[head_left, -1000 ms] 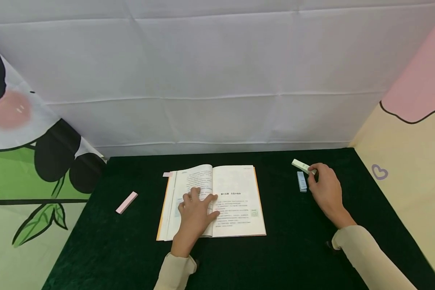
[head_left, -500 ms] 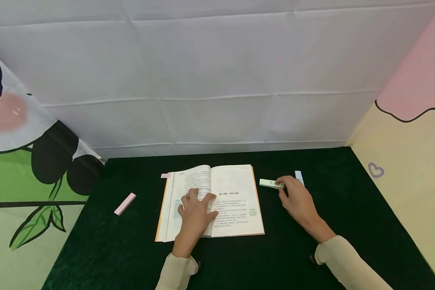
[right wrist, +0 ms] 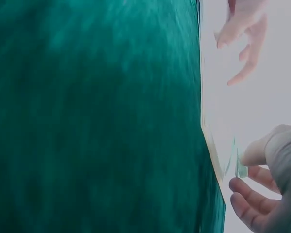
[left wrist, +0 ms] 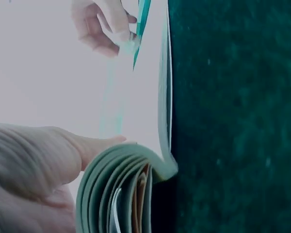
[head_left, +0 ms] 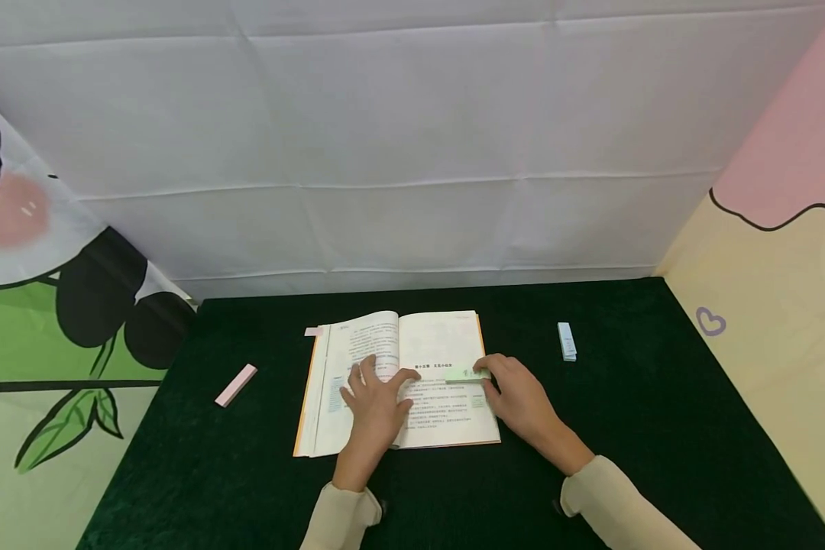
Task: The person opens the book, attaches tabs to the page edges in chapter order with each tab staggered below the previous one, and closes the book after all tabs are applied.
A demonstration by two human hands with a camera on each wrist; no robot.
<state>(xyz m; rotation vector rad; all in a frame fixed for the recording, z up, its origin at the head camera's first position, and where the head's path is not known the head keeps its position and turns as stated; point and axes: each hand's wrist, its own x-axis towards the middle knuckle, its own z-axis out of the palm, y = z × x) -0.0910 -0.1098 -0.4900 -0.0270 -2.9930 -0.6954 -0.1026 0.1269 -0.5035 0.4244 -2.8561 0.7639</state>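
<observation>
The green strip [head_left: 462,375] has been carried leftward from near the blue strip [head_left: 567,341] to the right page of the open book [head_left: 440,336], just below its heading. It is pinched at one end by the right hand [head_left: 520,397]; whether the page is touched by it cannot be told. The book is steadied by the left hand [head_left: 374,409], laid with fingers spread over the left page and the fold. The two hands are held apart. On the green cloth [head_left: 179,473], the book is flanked by the pink strip [head_left: 235,385] and the blue strip.
</observation>
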